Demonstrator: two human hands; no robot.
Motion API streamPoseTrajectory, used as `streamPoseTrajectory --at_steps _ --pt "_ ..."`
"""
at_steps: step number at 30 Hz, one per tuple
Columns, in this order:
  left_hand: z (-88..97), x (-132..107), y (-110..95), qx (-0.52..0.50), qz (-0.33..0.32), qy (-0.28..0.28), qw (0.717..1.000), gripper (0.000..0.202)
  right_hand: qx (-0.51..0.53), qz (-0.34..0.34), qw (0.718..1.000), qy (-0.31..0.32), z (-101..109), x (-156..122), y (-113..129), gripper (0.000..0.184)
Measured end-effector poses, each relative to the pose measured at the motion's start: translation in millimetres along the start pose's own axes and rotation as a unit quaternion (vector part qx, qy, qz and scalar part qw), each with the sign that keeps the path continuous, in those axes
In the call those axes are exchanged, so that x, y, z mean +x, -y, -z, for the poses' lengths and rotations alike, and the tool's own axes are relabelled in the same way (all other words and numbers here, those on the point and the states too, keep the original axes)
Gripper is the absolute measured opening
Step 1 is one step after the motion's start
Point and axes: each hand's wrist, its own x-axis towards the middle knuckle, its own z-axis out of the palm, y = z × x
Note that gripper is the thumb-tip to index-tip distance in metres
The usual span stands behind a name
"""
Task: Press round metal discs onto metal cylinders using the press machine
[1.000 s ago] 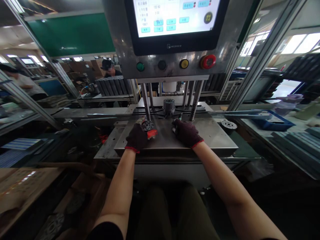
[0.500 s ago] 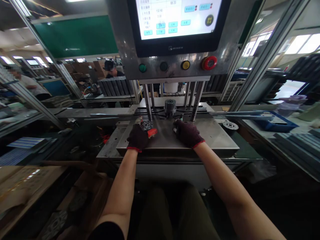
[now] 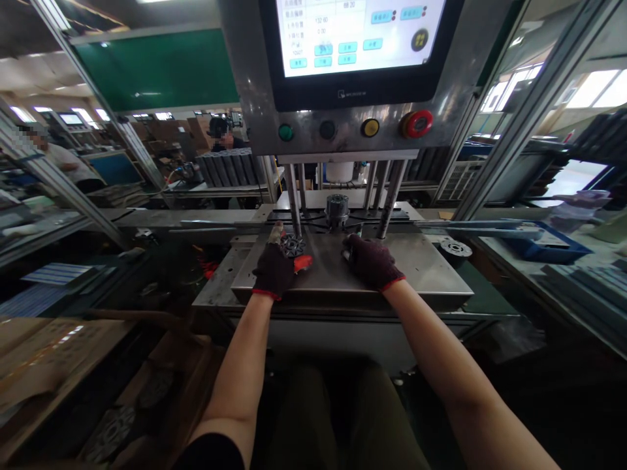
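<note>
My left hand point(image 3: 275, 266), in a dark glove with a red cuff and red thumb tip, is curled round a slotted round metal core point(image 3: 294, 245) on the steel plate point(image 3: 326, 277). Its thumb lies along the core's near side. To the right, my right hand point(image 3: 369, 261), gloved alike, rests low over the plate with curled fingers. A thin upright tip point(image 3: 360, 228) shows just beyond them; whether the hand grips it I cannot tell. Between and behind both hands, a cylindrical metal piece point(image 3: 337, 210) stands upright in the machine.
Steel guide rods point(image 3: 392, 199) flank the standing piece. Overhead hangs a panel with a lit screen point(image 3: 362, 39) and a red button point(image 3: 417, 123). Another round core point(image 3: 455, 248) sits right of the plate. A blue tray point(image 3: 553, 245) lies further right, a cardboard box point(image 3: 44, 365) at lower left.
The whole view has shifted slightly, so everything sits a little further right. Both hands keep nearly the same places on the plate, the left still at the slotted core.
</note>
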Motion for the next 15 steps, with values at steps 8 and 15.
streamPoseTrajectory --at_steps 8,15 --pt "-3.3 -3.5 -0.6 -0.019 -0.032 -0.014 0.999 0.122 0.0 -0.002 1.0 0.0 -0.9 -0.2 0.0 0.044" --pt "-2.3 -4.7 -2.6 0.001 -0.014 0.005 1.0 0.118 0.025 -0.037 0.999 -0.007 1.4 -0.2 1.4 0.043"
